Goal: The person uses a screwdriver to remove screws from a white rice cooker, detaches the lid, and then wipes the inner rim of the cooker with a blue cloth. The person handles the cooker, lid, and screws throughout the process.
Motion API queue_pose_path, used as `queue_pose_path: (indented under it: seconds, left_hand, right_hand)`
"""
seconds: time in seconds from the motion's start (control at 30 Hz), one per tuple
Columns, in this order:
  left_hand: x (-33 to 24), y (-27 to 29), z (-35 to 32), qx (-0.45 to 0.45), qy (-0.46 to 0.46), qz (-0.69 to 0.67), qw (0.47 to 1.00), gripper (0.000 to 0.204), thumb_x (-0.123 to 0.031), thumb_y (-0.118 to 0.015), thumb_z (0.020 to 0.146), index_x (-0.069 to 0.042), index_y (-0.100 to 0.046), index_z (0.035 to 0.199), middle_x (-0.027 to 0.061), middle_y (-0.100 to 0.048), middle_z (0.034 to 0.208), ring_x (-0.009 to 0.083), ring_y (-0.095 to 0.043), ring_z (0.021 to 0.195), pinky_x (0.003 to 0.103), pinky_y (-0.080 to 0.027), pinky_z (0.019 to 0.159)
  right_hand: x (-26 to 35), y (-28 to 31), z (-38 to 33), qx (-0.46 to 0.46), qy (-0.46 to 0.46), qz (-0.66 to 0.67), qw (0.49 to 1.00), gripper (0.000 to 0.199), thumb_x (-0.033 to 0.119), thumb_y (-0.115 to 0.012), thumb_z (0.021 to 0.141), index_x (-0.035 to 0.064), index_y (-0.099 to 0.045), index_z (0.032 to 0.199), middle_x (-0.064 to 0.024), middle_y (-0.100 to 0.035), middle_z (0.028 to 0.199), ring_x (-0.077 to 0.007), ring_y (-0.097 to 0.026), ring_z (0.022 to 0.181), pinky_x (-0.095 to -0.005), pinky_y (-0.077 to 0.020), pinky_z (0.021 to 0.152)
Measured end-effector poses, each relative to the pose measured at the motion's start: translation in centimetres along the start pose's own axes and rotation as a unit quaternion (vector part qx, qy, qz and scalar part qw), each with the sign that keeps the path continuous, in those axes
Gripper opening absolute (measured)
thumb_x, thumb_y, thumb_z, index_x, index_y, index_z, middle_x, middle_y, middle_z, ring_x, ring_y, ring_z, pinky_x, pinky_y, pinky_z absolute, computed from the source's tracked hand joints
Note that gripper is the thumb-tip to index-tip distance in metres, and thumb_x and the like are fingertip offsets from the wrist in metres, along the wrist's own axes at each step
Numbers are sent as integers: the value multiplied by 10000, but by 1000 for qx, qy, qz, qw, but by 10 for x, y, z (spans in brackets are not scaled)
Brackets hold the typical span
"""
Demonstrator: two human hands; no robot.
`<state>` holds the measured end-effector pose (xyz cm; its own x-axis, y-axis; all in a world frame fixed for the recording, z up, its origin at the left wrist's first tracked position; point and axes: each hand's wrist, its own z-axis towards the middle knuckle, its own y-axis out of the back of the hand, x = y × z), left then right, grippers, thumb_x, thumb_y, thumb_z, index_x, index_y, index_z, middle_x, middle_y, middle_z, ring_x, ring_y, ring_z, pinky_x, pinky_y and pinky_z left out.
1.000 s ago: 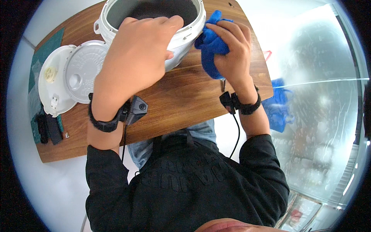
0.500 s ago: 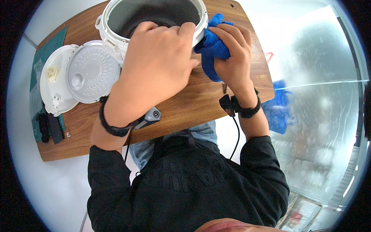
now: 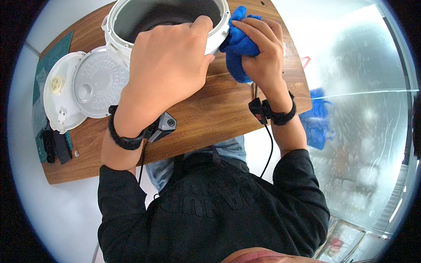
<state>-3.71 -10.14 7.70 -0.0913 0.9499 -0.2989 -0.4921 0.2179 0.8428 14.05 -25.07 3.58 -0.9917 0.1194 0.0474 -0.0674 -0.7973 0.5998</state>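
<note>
A white rice cooker body (image 3: 222,38) with a dark grey inside stands at the far side of the table. My left hand (image 3: 169,65) is closed over its near rim, thumb on the outer side; its fingertips are hidden behind the knuckles. In my right hand (image 3: 265,57) is a bunched blue cloth (image 3: 240,65), which touches the cooker's right outer side. Left of the cooker lies its white lid (image 3: 61,98), underside up, with a round, dimpled grey inner lid (image 3: 98,81) beside it.
All this is on a wooden table (image 3: 201,118) with curved edges. A green mat (image 3: 57,50) runs along the left edge, with a black object (image 3: 61,147) on its near end. Frosted glass (image 3: 355,144) stands at the right. Cabled black devices are strapped to both wrists.
The cooker has shifted slightly to the left and away. Both my hands moved with it, left hand on the rim and right hand with the cloth; the lids also slid slightly left.
</note>
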Motion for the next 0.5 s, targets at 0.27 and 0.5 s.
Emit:
queue_pose_path:
  seconds: [0.27, 0.5]
  left_hand:
    - [4, 1, -1, -2, -9, 2, 1000, 342, -223, -784, 815, -113, -599, 1081, 137, -736, 927, 393, -708, 847, 505, -540, 713]
    - [4, 5, 1, 14, 5, 8, 1000, 316, -214, -762, 813, -116, -595, 1062, 139, -734, 917, 405, -703, 842, 511, -542, 706]
  right_hand:
    - [21, 14, 8, 0, 11, 16, 1000, 545, -8, -768, 599, 145, -765, 1121, -53, -717, 1137, -344, -589, 1083, -448, -489, 958]
    - [33, 14, 2, 28, 28, 13, 999, 518, 26, -779, 600, 160, -759, 1100, -44, -686, 1138, -362, -558, 1076, -472, -482, 936]
